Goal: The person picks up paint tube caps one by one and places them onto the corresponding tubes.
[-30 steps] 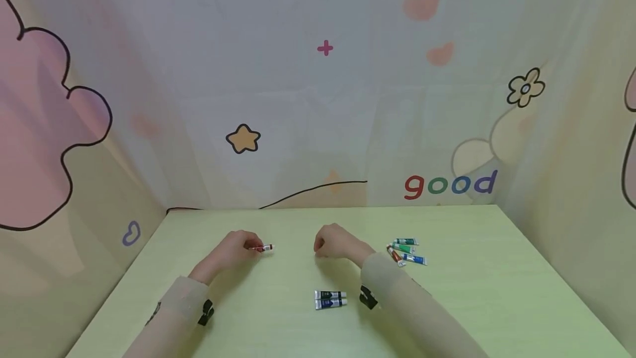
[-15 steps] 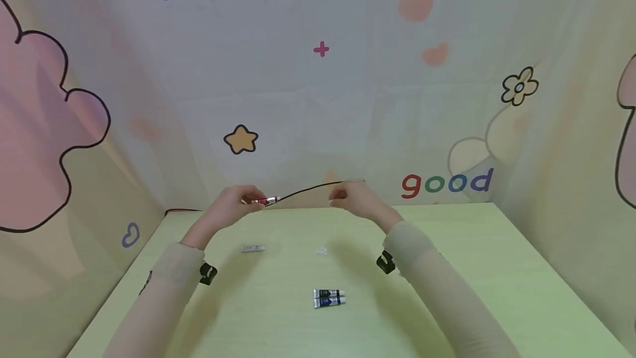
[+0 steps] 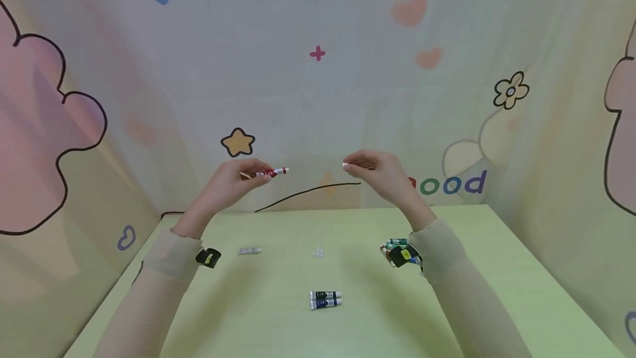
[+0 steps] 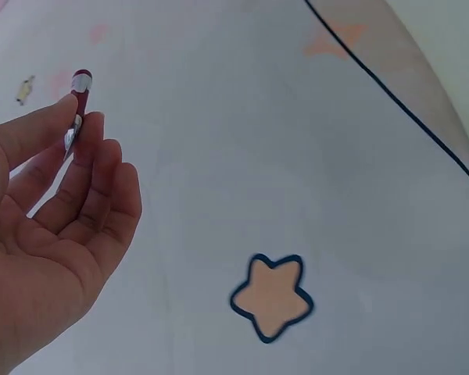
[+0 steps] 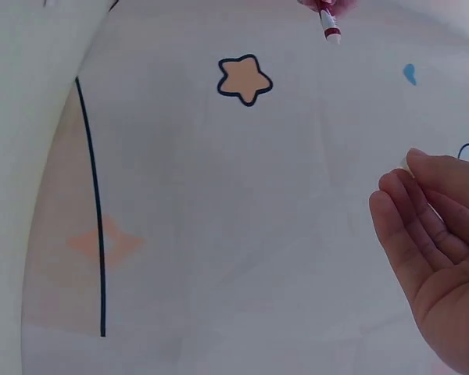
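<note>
My left hand [image 3: 226, 184] is raised above the table and pinches a red-and-silver paint tube [image 3: 273, 172] between thumb and fingers, its white tip pointing right. That red tube [image 4: 81, 94] also shows in the left wrist view. Level with it, apart to the right, my right hand [image 3: 380, 173] pinches a tiny white piece [image 3: 345, 165], seemingly a cap; the fingers hide most of it. On the table below lie a pale silver tube [image 3: 249, 251] at left and a cluster of small white pieces [image 3: 318, 253] in the middle.
Two dark-labelled tubes [image 3: 326, 300] lie side by side near the front of the pale green table [image 3: 278, 280]. Several coloured tubes [image 3: 397, 243] lie at the right, partly hidden by the right wrist's strap. A printed curtain [image 3: 298, 98] stands behind.
Both hands have risen from the table, and the right has also shifted right. The red tube has come up with the left hand. The silver tube and white pieces have come into view beneath.
</note>
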Available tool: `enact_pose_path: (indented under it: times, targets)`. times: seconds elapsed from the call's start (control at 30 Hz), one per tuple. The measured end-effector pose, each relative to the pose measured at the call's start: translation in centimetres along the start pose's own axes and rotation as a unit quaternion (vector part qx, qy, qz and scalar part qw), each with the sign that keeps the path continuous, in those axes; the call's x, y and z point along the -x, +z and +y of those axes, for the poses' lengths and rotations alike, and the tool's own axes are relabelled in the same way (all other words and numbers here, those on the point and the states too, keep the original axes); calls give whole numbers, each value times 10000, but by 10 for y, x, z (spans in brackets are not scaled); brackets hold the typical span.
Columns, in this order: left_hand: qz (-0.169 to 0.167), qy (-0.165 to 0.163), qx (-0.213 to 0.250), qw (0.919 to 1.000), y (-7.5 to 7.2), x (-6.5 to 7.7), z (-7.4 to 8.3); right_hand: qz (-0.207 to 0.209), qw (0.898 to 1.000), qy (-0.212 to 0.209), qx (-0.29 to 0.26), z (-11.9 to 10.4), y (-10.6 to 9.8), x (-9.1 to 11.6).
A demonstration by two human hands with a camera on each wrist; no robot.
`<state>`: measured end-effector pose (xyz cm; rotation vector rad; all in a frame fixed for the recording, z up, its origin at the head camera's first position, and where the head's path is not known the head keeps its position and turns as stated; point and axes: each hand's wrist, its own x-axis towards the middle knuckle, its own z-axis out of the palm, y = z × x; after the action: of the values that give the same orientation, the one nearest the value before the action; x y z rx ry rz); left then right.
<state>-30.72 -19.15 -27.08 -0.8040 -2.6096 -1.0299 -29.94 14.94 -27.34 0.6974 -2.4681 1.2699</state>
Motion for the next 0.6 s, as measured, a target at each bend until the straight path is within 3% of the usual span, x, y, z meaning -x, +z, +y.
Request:
enact_pose_path:
  times: [0.2,0.43,0.6]
  targets:
    - [178,216,328,9991,0,10,25,305,9986,-325,-293,-12,-4,18]
    - [194,749,543,9955,8,24,51,355,9956,-485,-716,-20,17,45]
    - [158,954,610,9934,16,36,63,632,9916,-570,-973,-26,29,62]
